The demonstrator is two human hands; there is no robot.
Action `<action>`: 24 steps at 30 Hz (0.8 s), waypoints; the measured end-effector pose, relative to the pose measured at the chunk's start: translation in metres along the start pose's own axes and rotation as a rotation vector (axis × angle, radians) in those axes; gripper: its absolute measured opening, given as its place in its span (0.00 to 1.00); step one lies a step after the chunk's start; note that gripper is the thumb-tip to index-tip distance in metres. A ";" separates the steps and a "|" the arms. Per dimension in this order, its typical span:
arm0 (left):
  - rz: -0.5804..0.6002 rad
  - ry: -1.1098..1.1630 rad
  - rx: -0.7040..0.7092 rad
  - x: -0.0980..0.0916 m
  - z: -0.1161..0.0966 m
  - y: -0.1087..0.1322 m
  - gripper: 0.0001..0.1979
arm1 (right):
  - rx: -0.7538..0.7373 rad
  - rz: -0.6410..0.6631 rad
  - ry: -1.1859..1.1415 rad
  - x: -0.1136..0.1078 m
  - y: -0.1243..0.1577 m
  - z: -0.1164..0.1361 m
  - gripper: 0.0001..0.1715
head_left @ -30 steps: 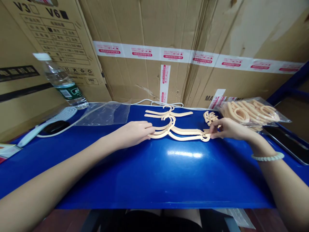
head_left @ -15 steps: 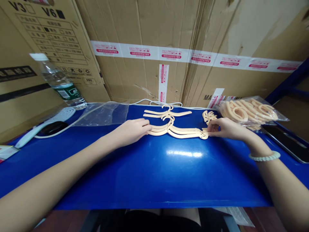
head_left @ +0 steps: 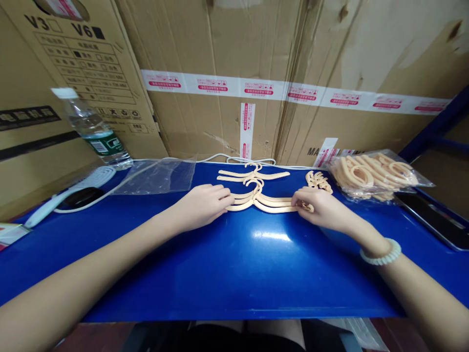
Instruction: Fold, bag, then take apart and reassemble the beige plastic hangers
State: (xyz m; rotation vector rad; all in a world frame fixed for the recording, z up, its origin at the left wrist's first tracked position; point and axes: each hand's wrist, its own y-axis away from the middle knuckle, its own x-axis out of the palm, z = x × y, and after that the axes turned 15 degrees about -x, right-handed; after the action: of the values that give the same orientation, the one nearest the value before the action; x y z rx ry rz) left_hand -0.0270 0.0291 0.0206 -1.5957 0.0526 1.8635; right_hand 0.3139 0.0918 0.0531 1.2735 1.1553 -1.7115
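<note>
Several beige hangers (head_left: pixel 273 202) lie close together on the blue table, their hooks toward the back. My left hand (head_left: pixel 210 206) has its fingers closed on the left ends of these hangers. At their right ends my right hand (head_left: pixel 313 205) is closed, with a small beige piece (head_left: pixel 307 207) showing at its fingers. Behind them lie more beige hangers (head_left: pixel 273 175). A small heap of beige pieces (head_left: pixel 318 180) sits just behind my right hand.
A clear bag of beige parts (head_left: pixel 373 173) lies at the right, beside a dark phone (head_left: pixel 436 220). At the left are a water bottle (head_left: pixel 98 137), a pale brush (head_left: pixel 73 190), a black object (head_left: pixel 84 197) and a clear plastic bag (head_left: pixel 157 177). Cardboard boxes (head_left: pixel 205 122) stand behind.
My right hand has moved left, over the right ends of the hangers. My left hand has stayed at the left ends. The view has shifted slightly.
</note>
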 end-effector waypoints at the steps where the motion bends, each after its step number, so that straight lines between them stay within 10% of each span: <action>1: -0.003 0.013 0.002 -0.001 -0.001 0.000 0.07 | -0.049 -0.017 0.005 0.003 -0.003 0.008 0.08; 7: -0.049 0.232 0.023 -0.016 -0.023 -0.004 0.08 | -0.495 0.007 -0.044 0.038 -0.019 0.081 0.06; 13: -0.023 0.746 0.212 -0.049 -0.107 -0.026 0.10 | -1.028 0.130 -0.031 0.087 -0.050 0.168 0.08; 24: 0.098 0.866 0.419 -0.046 -0.213 -0.092 0.35 | -1.177 0.255 0.469 0.070 -0.067 0.197 0.36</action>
State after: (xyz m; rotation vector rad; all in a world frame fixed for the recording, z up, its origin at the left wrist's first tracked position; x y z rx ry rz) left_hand 0.2047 -0.0147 0.0437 -1.9683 0.8458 0.9956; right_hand 0.1677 -0.0698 0.0252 0.9502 1.7581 -0.3191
